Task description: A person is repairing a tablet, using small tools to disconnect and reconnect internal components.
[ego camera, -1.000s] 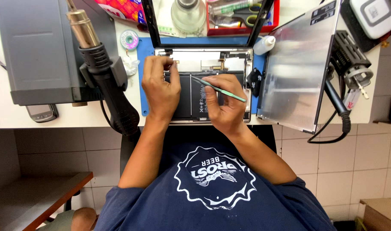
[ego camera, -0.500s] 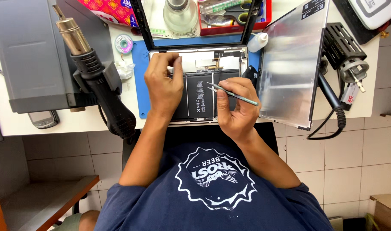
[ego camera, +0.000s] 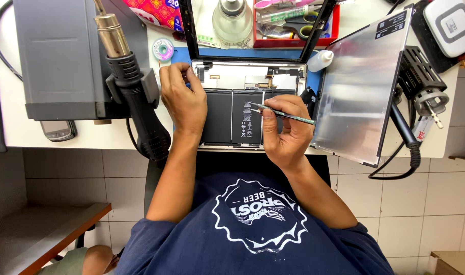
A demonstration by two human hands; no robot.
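Opened tablet (ego camera: 248, 109) flat on the counter (ego camera: 19, 130), screen lifted off, black battery cells showing. Right hand (ego camera: 286, 127) closed in a pen-like grip on a thin tool (ego camera: 283, 114), thumb and first fingers pinching the shaft near its front end. Long axis of the tool almost level across the tablet, slightly tilted, tip pointing left of the grip and resting on or just above the middle battery cell; contact not sure from this view. Tail end sticking out right of the grip, toward the leaning metal panel (ego camera: 362, 86). Left hand (ego camera: 184, 99) pressed on the tablet's left part, fingers curled over the upper left corner of the frame, holding nothing loose, only steadying. Right hand clearly nearer to the tool tip; left hand well apart from it, on the far side of the left cell. Beyond the left hand, a hot air gun (ego camera: 133, 86) in its holder on the grey station (ego camera: 59, 56).
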